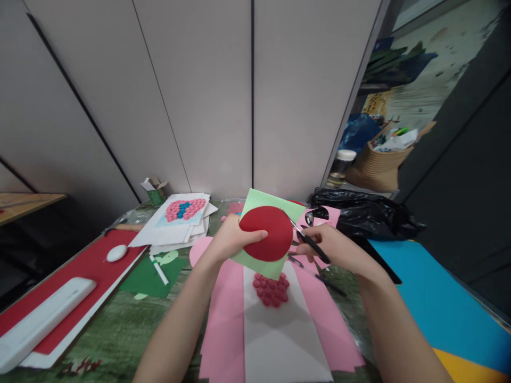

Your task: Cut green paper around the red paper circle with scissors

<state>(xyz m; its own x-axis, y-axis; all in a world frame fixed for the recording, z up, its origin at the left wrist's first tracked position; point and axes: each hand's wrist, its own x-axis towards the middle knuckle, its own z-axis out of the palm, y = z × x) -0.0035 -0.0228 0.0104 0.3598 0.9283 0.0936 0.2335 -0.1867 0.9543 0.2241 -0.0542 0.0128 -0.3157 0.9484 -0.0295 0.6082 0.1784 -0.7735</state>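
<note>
Head camera, and here we are over a green-patterned table point(115, 330), both hands busy! The left hand point(228, 239) has a firm pinch on a red disc point(267, 244) and the light green sheet point(257, 198) behind it, thumb flat across the red, the pair held up mid-table above the pink paper point(223, 324). Over on the other side, the right hand point(325, 240) grips the black-handled scissors point(317, 249), blades angled up and inward, right by the disc's upper right edge; how wide they stand, I can't tell. Just below, a cluster of deep pink balls point(271, 290) sits on a white strip point(279, 346) laid along that pink paper. Out left, a white marker point(160, 271) lies on dark green paper point(136, 276), and beyond it a picture of pink and blue dots point(186, 210) tops a stack of white sheets. Away right, a crumpled black plastic bag point(367, 215) lies beyond a big blue sheet point(443, 292), with a woven basket point(377, 166) farther back, filled with odds and ends!
</note>
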